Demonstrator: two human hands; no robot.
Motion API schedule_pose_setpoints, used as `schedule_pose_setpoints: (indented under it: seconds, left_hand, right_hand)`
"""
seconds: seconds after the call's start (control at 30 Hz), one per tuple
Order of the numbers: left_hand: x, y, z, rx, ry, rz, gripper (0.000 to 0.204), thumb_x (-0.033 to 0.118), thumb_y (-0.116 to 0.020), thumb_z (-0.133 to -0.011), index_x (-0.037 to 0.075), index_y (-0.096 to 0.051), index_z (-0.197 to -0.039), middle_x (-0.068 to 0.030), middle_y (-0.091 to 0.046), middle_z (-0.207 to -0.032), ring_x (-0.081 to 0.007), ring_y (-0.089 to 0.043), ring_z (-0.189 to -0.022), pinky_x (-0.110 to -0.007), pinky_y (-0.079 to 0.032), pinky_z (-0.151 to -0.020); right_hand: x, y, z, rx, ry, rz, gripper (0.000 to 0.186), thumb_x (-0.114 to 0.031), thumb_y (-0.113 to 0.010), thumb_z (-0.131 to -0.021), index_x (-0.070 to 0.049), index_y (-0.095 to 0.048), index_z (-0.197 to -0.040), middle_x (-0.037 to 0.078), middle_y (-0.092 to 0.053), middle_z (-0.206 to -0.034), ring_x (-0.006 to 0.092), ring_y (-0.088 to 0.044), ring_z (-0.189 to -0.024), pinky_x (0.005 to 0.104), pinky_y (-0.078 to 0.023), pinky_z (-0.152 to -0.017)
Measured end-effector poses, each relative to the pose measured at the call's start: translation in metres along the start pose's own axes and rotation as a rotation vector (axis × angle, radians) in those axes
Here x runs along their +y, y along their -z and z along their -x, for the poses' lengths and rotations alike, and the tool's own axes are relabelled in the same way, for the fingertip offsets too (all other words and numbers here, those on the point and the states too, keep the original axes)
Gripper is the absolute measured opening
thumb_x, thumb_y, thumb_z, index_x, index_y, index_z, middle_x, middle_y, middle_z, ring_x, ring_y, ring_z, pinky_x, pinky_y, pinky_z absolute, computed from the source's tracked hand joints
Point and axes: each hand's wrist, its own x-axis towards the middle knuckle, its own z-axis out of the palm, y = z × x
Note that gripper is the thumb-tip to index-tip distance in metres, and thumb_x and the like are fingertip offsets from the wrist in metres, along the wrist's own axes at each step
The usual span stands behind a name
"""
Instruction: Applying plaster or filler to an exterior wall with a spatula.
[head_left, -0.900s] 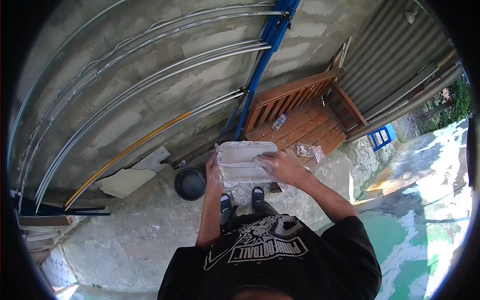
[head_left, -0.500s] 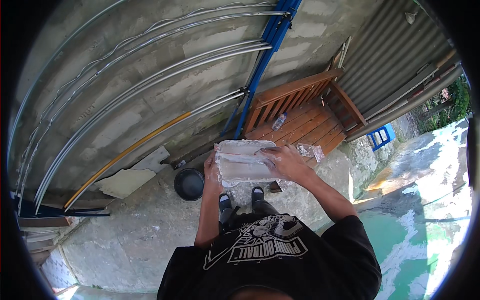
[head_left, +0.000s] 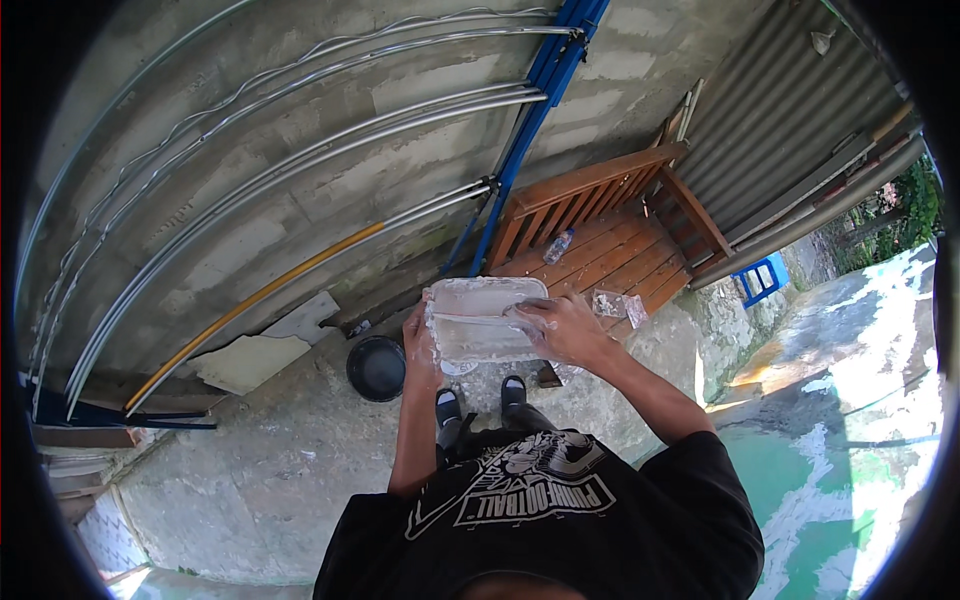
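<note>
Above my feet I hold a shallow rectangular tray (head_left: 487, 346) with rounded corners, caked in white plaster-like paste along its rim. My left hand (head_left: 421, 345) is wrapped round its left end, with white smears on the fingers. Across the tray's right part lies my right hand (head_left: 567, 328), its fingers bent and drawn together over the pale surface. A thin ridge or line runs across the middle of the tray to those fingertips. Whatever the right fingers pinch, if anything, is hidden.
A black bucket (head_left: 377, 368) with dark liquid stands left of my feet. Ahead is a wooden bench (head_left: 610, 250) bearing a plastic bottle (head_left: 558, 246). Broken pale boards (head_left: 250, 364) lean by the wall under metal pipes (head_left: 300, 165). A blue plastic stool (head_left: 762, 279) sits at right.
The tray has shifted slightly left with my left hand. My right hand has moved a little left across the tray, its fingers bent more closely over the surface.
</note>
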Motion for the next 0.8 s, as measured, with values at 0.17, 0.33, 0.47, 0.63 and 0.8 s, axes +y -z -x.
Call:
schedule_pose_setpoints:
  seconds: [0.17, 0.33, 0.47, 0.63, 0.8]
  left_hand:
    - [-0.006, 0.015, 0.000, -0.012, -0.049, 0.021, 0.035, 0.027, -0.049, -0.098, -0.003, -0.058, -0.114, -0.0087, -0.064, -0.102, -0.0144, -0.063, -0.087, -0.029, -0.052, -0.076]
    - [0.003, 0.002, 0.005, 0.001, 0.006, -0.028, 0.037, 0.029, -0.050, -0.097, -0.003, -0.059, -0.113, -0.0086, -0.064, -0.102, -0.0136, -0.062, -0.087, -0.028, -0.051, -0.077]
    - [-0.003, 0.007, 0.003, -0.043, -0.076, -0.084, 0.040, 0.034, -0.051, -0.097, -0.002, -0.060, -0.111, -0.0084, -0.064, -0.102, -0.0132, -0.062, -0.087, -0.028, -0.051, -0.076]
    - [-0.002, 0.019, 0.003, 0.046, -0.023, -0.028, 0.041, 0.035, -0.051, -0.097, -0.002, -0.060, -0.113, -0.0082, -0.064, -0.102, -0.0134, -0.061, -0.088, -0.028, -0.050, -0.077]
    - [0.000, 0.023, 0.005, 0.025, -0.047, -0.056, 0.041, 0.034, -0.051, -0.097, -0.002, -0.060, -0.114, -0.0075, -0.065, -0.102, -0.0132, -0.061, -0.089, -0.028, -0.050, -0.078]
  right_hand:
    - [0.002, 0.005, -0.001, -0.040, -0.011, -0.114, 0.035, -0.016, -0.062, -0.076, -0.012, -0.065, -0.110, 0.007, -0.066, -0.109, 0.0267, -0.065, -0.092, 0.0404, -0.052, -0.075]
    - [-0.002, 0.013, -0.017, 0.032, -0.076, -0.011, 0.034, -0.015, -0.061, -0.077, -0.012, -0.065, -0.111, 0.007, -0.066, -0.108, 0.0270, -0.065, -0.091, 0.0407, -0.051, -0.074]
    - [0.001, -0.007, -0.010, 0.054, -0.013, 0.001, 0.034, -0.017, -0.063, -0.077, -0.014, -0.066, -0.111, 0.008, -0.067, -0.107, 0.0248, -0.066, -0.087, 0.0396, -0.050, -0.072]
    - [-0.007, -0.001, -0.010, -0.027, 0.021, -0.114, 0.033, -0.017, -0.063, -0.077, -0.014, -0.066, -0.111, 0.008, -0.067, -0.108, 0.0256, -0.066, -0.088, 0.0401, -0.051, -0.073]
    - [-0.007, 0.006, -0.024, 0.018, -0.022, -0.097, 0.033, -0.014, -0.060, -0.078, -0.013, -0.066, -0.110, 0.008, -0.066, -0.108, 0.0278, -0.065, -0.088, 0.0422, -0.051, -0.076]
